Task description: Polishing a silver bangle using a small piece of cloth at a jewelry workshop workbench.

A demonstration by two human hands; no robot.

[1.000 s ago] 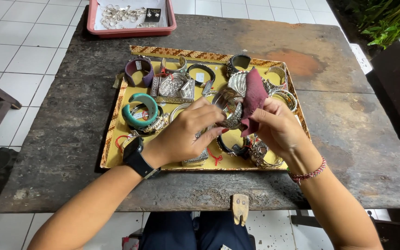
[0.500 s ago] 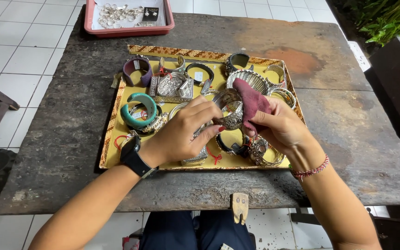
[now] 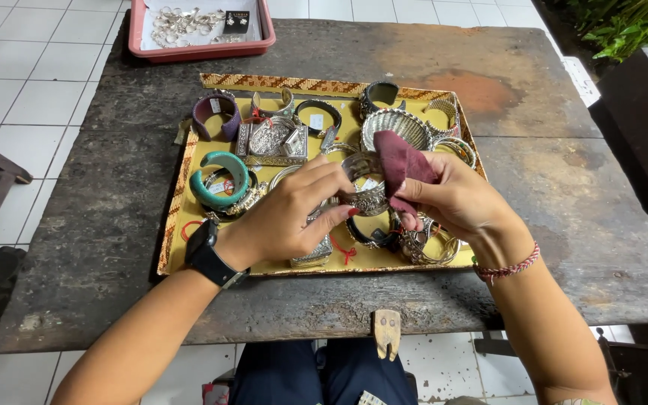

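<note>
A turquoise round bangle [image 3: 220,178] lies at the left of the yellow woven-edged tray [image 3: 181,217] on the dark weathered wooden tabletop [image 3: 114,225]. The left hand [image 3: 283,217], a black watch [image 3: 211,255] on its wrist, pinches a wide silver engraved cuff bracelet [image 3: 363,187] above the tray's middle. The right hand [image 3: 459,199] fingers [image 3: 423,190] pinch a maroon cloth [image 3: 403,165] against it.

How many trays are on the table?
2. A yellow woven-edged tray of bangles lies mid-table under both hands; a pink tray of small silver pieces sits at the far edge, partly cut off by the frame.
</note>
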